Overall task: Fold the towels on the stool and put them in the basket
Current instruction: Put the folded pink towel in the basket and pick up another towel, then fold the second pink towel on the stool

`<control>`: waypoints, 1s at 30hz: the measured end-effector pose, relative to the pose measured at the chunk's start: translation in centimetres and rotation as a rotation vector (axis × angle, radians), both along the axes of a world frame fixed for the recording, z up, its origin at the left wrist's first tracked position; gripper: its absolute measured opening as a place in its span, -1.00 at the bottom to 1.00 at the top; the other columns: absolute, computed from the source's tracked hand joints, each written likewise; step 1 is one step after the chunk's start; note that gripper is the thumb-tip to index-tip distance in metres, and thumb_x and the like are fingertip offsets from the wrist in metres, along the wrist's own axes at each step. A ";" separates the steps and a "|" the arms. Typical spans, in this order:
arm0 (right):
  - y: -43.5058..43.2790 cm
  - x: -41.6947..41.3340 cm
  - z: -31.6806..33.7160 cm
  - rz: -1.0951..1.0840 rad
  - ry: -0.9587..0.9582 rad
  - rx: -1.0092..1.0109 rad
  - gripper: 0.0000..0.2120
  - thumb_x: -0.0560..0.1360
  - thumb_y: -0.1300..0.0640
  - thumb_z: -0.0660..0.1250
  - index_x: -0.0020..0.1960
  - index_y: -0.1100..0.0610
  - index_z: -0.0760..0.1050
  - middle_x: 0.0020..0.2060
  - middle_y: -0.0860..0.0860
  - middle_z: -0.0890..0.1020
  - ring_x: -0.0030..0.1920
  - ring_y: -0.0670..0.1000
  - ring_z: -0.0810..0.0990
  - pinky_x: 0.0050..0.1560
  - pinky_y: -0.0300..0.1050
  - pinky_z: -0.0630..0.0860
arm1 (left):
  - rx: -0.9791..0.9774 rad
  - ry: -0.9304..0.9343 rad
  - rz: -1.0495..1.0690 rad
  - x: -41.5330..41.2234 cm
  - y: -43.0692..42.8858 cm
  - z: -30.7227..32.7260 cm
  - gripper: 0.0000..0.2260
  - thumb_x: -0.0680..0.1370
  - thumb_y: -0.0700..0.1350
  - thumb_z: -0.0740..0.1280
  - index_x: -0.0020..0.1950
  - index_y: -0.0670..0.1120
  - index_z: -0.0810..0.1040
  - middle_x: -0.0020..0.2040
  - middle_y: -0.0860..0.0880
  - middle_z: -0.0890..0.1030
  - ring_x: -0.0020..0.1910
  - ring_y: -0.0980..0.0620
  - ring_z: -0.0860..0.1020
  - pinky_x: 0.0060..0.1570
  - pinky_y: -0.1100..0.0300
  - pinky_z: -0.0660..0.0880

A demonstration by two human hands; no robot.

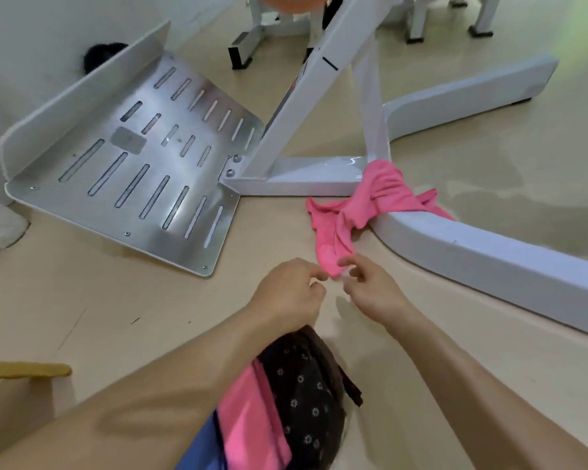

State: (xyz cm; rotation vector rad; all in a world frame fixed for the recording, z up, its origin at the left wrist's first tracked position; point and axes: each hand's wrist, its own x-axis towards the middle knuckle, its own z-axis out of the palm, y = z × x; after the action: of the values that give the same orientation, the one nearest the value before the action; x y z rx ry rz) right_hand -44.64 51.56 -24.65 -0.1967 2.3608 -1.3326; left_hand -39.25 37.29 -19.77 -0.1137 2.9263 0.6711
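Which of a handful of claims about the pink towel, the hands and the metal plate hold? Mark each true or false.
1. The pink towel hangs over a white frame leg. True.
2. The pink towel is neatly folded. False: it is crumpled and bunched.
3. The left hand and the right hand both meet the towel's near end. True.
4. The slotted metal plate lies to the right of the towel. False: it lies to the left of it, on the floor.
5. A dark flowered cloth shows by the left forearm. True.
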 end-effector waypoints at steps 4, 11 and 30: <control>-0.3 -2.8 -6.1 0.246 0.145 0.359 -0.33 0.43 0.17 0.26 0.50 -0.06 0.15 0.31 0.10 0.39 0.35 0.13 0.33 0.27 -0.08 0.21 | -0.174 -0.262 -0.237 -5.1 2.4 -4.1 -0.66 0.57 -0.07 0.23 0.33 -0.07 0.49 0.39 -0.07 0.40 0.34 -0.08 0.38 0.29 0.09 0.32; -0.6 -2.5 -10.9 0.251 0.488 0.493 -0.38 0.38 0.10 0.20 0.44 0.15 0.34 0.32 0.13 0.49 0.02 0.18 0.45 -0.14 -0.03 0.47 | -0.592 -0.601 -0.495 -9.7 1.8 -10.0 -0.41 0.54 -0.10 0.17 0.52 -0.24 0.10 0.56 -0.24 -0.02 0.53 -0.22 -0.10 0.47 -0.11 0.05; -3.0 1.0 4.4 -0.224 0.444 -0.427 -0.59 0.38 0.02 0.45 0.14 0.00 0.34 0.03 -0.04 0.51 -0.05 -0.10 0.55 -0.09 -0.26 0.49 | 1.176 0.284 0.321 0.8 -3.9 13.2 -0.65 0.50 -0.46 0.07 -0.17 -0.07 0.49 -0.46 -0.02 0.47 -0.48 0.07 0.39 -0.42 0.28 0.35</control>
State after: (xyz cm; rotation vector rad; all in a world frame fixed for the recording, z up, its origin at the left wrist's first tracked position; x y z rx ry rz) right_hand -43.69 48.56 -20.23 -0.3968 2.4632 -2.0813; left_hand -38.48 33.36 -6.55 -0.3638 2.2233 2.4309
